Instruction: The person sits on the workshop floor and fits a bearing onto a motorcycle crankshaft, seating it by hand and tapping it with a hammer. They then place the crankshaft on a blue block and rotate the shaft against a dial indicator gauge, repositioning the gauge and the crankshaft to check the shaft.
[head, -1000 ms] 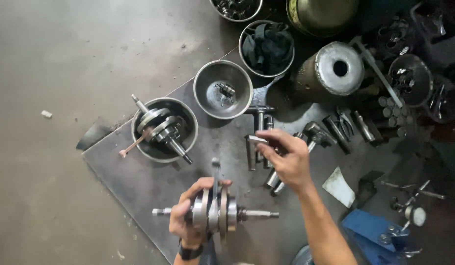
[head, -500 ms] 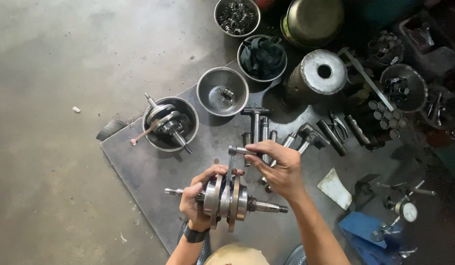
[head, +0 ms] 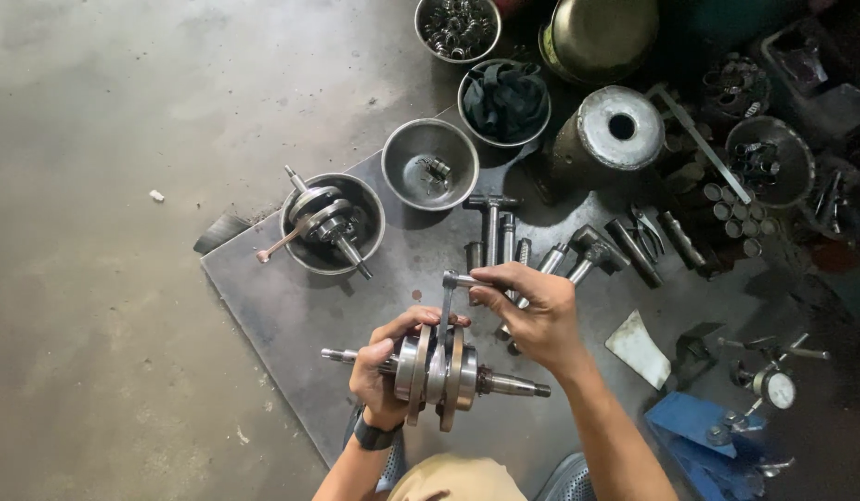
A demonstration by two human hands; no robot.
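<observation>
My left hand point(head: 382, 366) grips a steel crankshaft point(head: 436, 367) by its round webs, with its shafts pointing left and right over a dark metal sheet point(head: 272, 311). The connecting rod point(head: 446, 311) stands up from between the webs. My right hand point(head: 532, 311) pinches a short steel pin point(head: 460, 278) at the rod's top end. A dark band is on my left wrist.
A bowl point(head: 300, 250) with a second crankshaft point(head: 320, 221) sits at the sheet's left. Behind are a bowl point(head: 430, 162) with a small part, a bowl of dark rags point(head: 504, 100), a bowl of small parts point(head: 457, 26), several sockets and wrenches point(head: 541, 246), a metal cylinder point(head: 608, 130), a blue stand point(head: 704, 431).
My right hand came down from the tools with the pin to the top of the connecting rod. My left hand raised the crankshaft a little and the rod now stands upright.
</observation>
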